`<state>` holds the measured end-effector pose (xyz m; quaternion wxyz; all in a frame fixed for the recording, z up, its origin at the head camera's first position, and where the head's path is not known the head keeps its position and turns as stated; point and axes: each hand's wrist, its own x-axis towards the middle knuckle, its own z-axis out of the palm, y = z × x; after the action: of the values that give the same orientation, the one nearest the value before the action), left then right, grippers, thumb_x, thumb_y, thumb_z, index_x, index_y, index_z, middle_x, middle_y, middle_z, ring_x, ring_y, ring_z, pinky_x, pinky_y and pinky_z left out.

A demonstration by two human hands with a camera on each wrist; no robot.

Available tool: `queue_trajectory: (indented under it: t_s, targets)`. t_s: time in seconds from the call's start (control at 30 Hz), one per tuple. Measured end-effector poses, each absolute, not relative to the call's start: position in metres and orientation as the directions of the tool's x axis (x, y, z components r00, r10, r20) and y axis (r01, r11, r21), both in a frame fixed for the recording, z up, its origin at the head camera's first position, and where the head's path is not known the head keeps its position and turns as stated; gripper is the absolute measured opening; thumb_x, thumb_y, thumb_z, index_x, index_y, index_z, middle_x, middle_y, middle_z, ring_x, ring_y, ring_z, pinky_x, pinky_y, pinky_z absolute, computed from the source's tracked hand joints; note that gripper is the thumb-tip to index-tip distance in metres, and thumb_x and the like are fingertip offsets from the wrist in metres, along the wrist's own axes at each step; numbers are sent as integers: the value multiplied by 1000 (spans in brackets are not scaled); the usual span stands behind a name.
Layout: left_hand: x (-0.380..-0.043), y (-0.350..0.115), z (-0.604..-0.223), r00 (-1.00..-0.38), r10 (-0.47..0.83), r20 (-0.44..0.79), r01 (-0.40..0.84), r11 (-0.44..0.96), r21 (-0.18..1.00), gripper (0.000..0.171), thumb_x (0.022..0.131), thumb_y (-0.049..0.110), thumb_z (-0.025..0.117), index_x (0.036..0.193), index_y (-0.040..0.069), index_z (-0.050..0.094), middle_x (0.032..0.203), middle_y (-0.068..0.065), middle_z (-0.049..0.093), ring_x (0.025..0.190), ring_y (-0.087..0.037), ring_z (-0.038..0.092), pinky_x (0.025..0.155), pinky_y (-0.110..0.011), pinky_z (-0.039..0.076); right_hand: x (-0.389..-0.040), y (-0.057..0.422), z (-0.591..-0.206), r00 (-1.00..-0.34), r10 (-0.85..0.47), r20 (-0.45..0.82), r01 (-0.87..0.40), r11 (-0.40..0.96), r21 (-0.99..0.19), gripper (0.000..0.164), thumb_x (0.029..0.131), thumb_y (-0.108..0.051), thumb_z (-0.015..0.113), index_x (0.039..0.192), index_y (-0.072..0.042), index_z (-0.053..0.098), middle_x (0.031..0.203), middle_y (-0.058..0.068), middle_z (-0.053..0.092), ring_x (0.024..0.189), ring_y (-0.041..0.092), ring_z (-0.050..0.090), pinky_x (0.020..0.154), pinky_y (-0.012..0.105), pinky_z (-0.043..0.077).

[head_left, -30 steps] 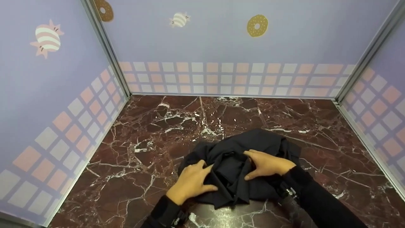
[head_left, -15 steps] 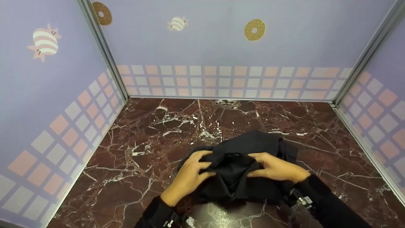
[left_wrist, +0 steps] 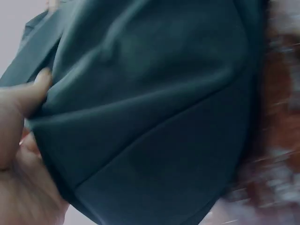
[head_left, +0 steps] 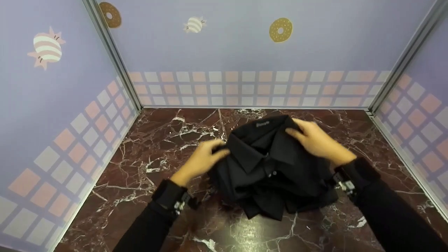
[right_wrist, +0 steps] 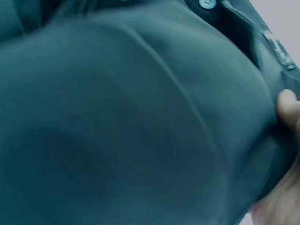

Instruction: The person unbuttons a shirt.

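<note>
Thumb and fingers of the left hand (head_left: 201, 159) pinch the cloth at one side of a black collared shirt (head_left: 294, 178). On the shirt's opposite side, the right hand (head_left: 316, 140) grips it close to the collar (head_left: 245, 154), thumb in front; I can't make out all the fingertips. The shirt is bunched between the two hands, its neck opening spread and facing my head camera, its lower folds gathered over the tabletop (head_left: 157, 196). I can't tell how much of it rests there. Dark sleeves and strapped-on wrist devices (head_left: 180, 204) show nearer to me than the shirt's collar. Beyond the shirt stands a lilac back panel (head_left: 227, 52) with doughnut and candy drawings above pink and white squares; similar panels flank it. The tabletop looks glossy, reddish-brown, marble-patterned with pale veins. I see pointed collar tips, small round buttons (head_left: 274, 173), an inner neck label (head_left: 263, 123) and smooth, softly creased fabric.
</note>
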<state>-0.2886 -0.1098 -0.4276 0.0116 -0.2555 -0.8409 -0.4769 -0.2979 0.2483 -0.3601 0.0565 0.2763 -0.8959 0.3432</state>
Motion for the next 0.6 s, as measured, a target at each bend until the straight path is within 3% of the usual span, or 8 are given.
queue_trajectory:
  t_s: [0.13,0.23,0.33,0.47,0.6]
  targets:
    - [-322,-114,-390,-907,324,270,407,506,761,7,102,13,72,105,8,76,110,-8,76,96,-23,69,96,-43,55,-327,257,-336,-841,-484,243,-528,634,-565,21,108,-14,64,124,-3,74,112,14,77,90,24,70,84,36,57]
    - [-342,-111,-364,-925,256,279,376,540,753,8,102,13,72,101,6,76,106,-9,74,95,-24,66,95,-43,53,-347,256,-324,-854,-430,293,-518,642,-566,16,104,-13,71,111,0,78,102,13,71,88,20,61,81,29,50]
    - [-358,-103,-343,-934,168,314,345,648,680,12,101,17,73,106,7,79,107,-9,68,98,-25,60,95,-41,50,-365,251,-317,-860,-314,402,-497,695,-519,20,100,-16,77,108,2,81,94,16,63,86,24,53,78,34,42]
    - [-376,-88,-331,-910,54,411,272,826,494,19,98,23,77,112,12,83,112,-8,70,104,-27,62,95,-40,50,-384,239,-318,-871,-104,479,-369,783,-501,25,98,-22,80,112,-2,83,93,23,70,84,34,61,76,42,44]
    - [-393,-68,-344,-905,-75,419,178,827,533,17,97,21,77,110,12,84,113,-9,80,102,-30,74,87,-42,58,-398,225,-333,-888,46,457,-239,804,-545,28,101,-24,74,112,1,79,94,22,76,79,35,72,77,46,54]
